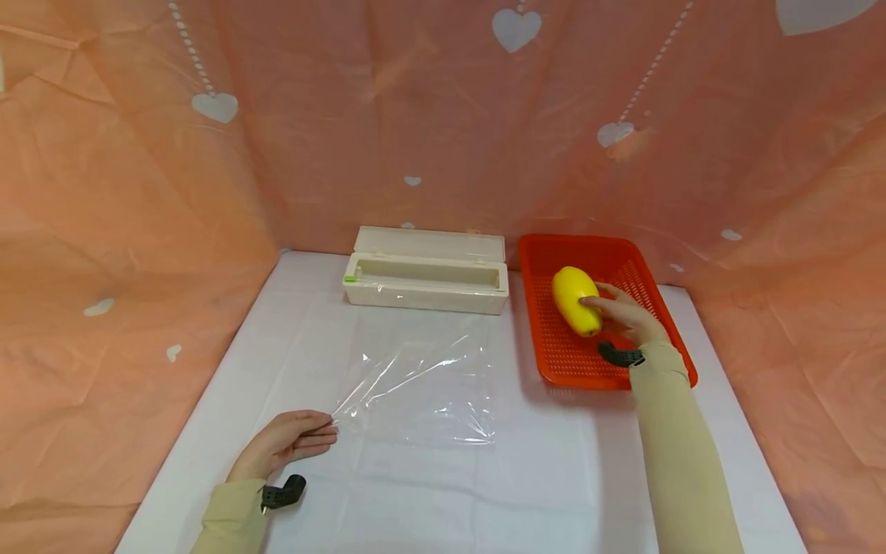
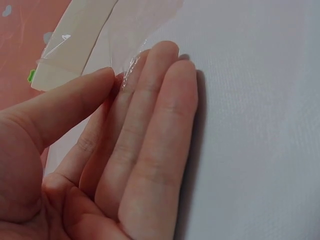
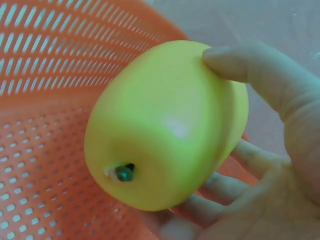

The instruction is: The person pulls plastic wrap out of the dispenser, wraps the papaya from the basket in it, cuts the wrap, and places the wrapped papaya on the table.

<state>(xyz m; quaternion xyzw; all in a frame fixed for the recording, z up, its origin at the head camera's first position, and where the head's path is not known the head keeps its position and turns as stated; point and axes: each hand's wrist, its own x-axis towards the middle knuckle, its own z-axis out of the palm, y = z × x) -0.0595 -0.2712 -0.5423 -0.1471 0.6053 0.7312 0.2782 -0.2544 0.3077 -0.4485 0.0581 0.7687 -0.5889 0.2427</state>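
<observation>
In the head view my left hand (image 1: 287, 442) is at the near left of the table, pinching a corner of clear plastic wrap (image 1: 422, 392) between thumb and index finger. The left wrist view shows the wrap (image 2: 131, 67) at the thumb tip, with the other fingers fairly straight. The sheet stretches from there toward a cream wrap dispenser box (image 1: 425, 298), whose lid stands open. My right hand (image 1: 626, 314) grips a smooth yellow oblong fruit (image 1: 573, 296) within the red basket (image 1: 543, 346). In the right wrist view, thumb and fingers curl round the fruit (image 3: 160, 120), its dark stem spot facing the camera.
The box and the basket stand side by side at the back of a white-covered table (image 1: 443, 500). Behind and on both sides hangs a pink-orange cloth (image 1: 415, 115) with white hearts. A green piece (image 1: 350, 278) sits at the box's left end.
</observation>
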